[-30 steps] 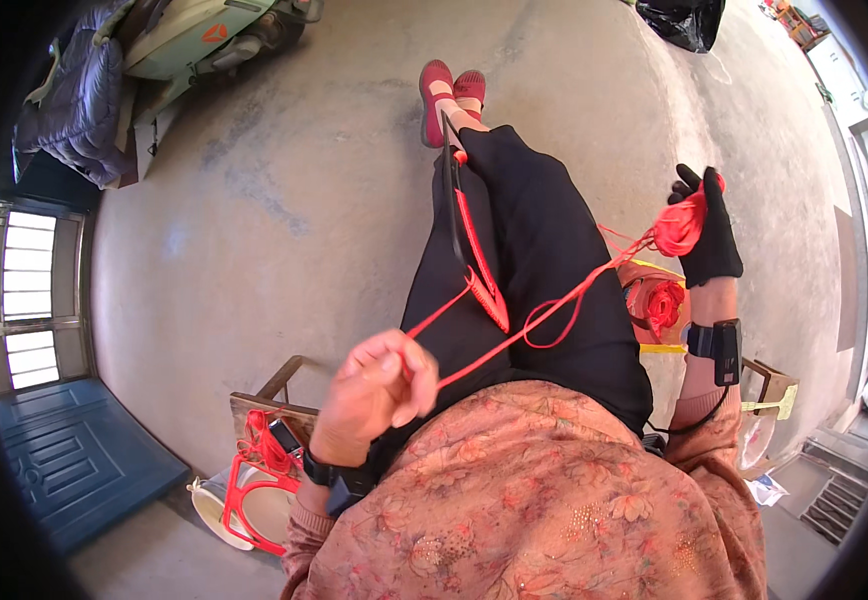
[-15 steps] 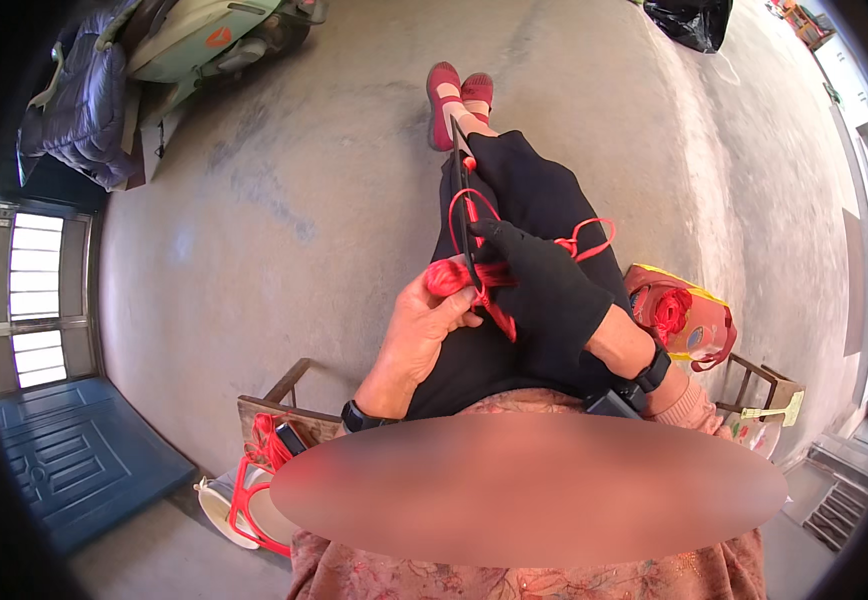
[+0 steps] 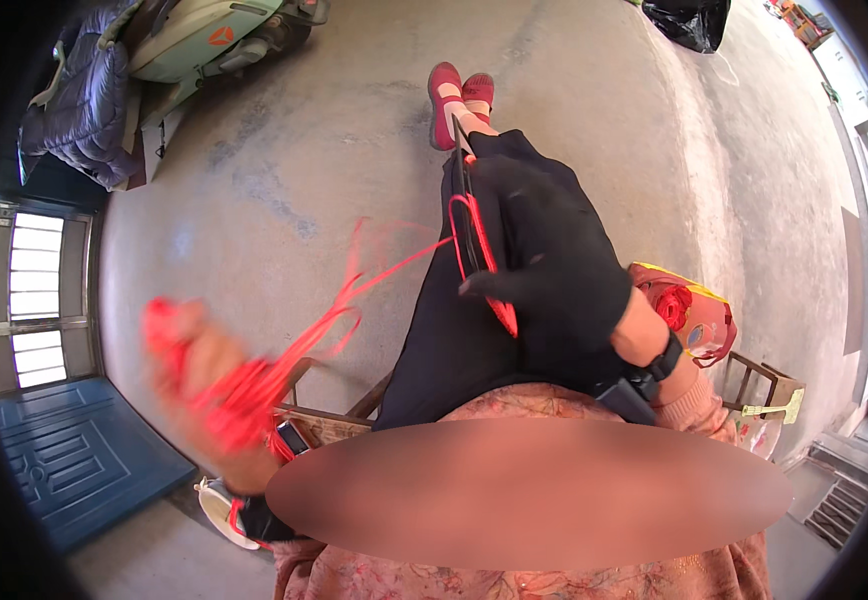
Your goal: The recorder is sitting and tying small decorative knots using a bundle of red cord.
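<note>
Out to the left, my left hand is blurred by motion and closed round a loose bundle of red cord. From it, red strands stretch across to a long, thin dark piece edged with red cord, lying lengthwise above my lap. My right hand, in a black glove, grips this dark piece from its right side, thumb toward the near end. The exact kind of the dark piece is hard to make out. Black trousers lie beneath it.
By my right leg stands a red and yellow bag with a red cord ball on it. Wooden stool parts show at my left, near a white round container. A scooter is parked far left.
My left hand has swung from the dark piece out to the left, now with the red cord bundle, drawing strands along. My right hand has stayed near the dark piece, its fingers reaching farther along it.
</note>
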The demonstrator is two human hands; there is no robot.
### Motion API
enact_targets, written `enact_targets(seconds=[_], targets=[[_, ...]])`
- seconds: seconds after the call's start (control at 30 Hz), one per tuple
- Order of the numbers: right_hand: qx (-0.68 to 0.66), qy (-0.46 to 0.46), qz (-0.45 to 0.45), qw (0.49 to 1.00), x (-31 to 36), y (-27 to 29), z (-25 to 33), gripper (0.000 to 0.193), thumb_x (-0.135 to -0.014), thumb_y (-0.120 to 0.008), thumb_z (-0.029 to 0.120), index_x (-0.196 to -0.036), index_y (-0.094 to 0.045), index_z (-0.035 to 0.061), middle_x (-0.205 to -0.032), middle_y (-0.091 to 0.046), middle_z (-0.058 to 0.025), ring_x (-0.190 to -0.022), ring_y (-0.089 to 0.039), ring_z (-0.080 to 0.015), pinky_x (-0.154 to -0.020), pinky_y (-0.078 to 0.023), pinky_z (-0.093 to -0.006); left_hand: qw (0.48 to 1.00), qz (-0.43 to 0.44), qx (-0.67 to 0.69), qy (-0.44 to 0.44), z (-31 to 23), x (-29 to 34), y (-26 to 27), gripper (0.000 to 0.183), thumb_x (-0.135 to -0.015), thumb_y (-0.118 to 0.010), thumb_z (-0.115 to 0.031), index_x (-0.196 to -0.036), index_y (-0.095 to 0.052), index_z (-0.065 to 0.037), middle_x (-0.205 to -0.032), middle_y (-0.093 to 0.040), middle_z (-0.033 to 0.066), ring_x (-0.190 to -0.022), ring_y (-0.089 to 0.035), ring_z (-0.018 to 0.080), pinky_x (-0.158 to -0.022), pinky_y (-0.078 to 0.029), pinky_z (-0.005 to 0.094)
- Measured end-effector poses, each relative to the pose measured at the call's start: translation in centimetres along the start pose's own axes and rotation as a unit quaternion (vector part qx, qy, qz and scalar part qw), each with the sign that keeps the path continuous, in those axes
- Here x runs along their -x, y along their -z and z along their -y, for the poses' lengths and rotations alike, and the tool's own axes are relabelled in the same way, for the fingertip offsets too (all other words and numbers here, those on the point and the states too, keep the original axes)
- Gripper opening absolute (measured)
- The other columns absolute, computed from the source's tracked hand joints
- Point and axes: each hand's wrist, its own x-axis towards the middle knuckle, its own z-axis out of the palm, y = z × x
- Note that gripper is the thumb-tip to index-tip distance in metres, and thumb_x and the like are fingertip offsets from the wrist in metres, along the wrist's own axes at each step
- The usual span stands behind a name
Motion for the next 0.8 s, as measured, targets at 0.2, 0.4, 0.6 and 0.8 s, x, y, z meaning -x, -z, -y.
enact_targets(seconds=[0.2, 0.4, 0.6, 0.8], targets=[[0.088, 0.180, 0.203, 0.958, -0.3, -3.1, 1.5, 0.030, -0.080, -0.067, 0.020, -0.102, -0.062, -0.0003, -0.093, -0.065, -0.0147, -0.096, -0.061, -0.0337, -0.084, -0.048, -0.0404, 0.960, 0.074, -0.026, -0.271, -8.0, 5.2, -4.0, 0.015, -0.094, -0.057, -0.017, -0.089, -0.046, -0.009, -0.067, -0.042, -0.0030, -0.062, -0.043, 0.0071, -0.054, -0.035, 0.0232], [-0.276, -0.112, 0.242, 0.923, 5.5, 0.9, 2.4, 0.018, -0.097, -0.052, 0.014, -0.095, -0.064, 0.0009, -0.083, -0.067, -0.0144, -0.080, -0.065, -0.0223, -0.074, -0.050, -0.0326, 0.954, -0.150, -0.225, -0.129, -2.4, 1.7, 5.2, 0.022, -0.094, -0.057, -0.016, -0.110, -0.052, -0.001, -0.075, -0.048, -0.0006, -0.068, -0.045, 0.0094, -0.060, -0.039, 0.0255], [-0.461, -0.241, 0.124, 0.845, 9.0, 1.7, 2.9, 0.029, -0.101, -0.044, 0.017, -0.107, -0.063, -0.0034, -0.096, -0.066, -0.0140, -0.084, -0.062, -0.0175, -0.081, -0.049, -0.0318, 0.902, -0.133, -0.389, 0.130, 13.0, -1.9, 5.5, 0.027, -0.081, -0.071, -0.009, -0.104, -0.057, -0.003, -0.075, -0.055, -0.0006, -0.064, -0.053, 0.0076, -0.059, -0.045, 0.0234], [-0.523, -0.371, 0.103, 0.761, 9.0, 2.8, 3.0, 0.025, -0.099, -0.045, 0.015, -0.100, -0.063, -0.0036, -0.093, -0.063, -0.0089, -0.082, -0.060, -0.0149, -0.075, -0.049, -0.0320, 0.766, -0.087, -0.630, 0.095, 18.7, -3.3, 2.5, 0.031, -0.069, -0.079, -0.014, -0.092, -0.062, -0.002, -0.062, -0.060, -0.0008, -0.058, -0.055, 0.0055, -0.058, -0.047, 0.0249]])
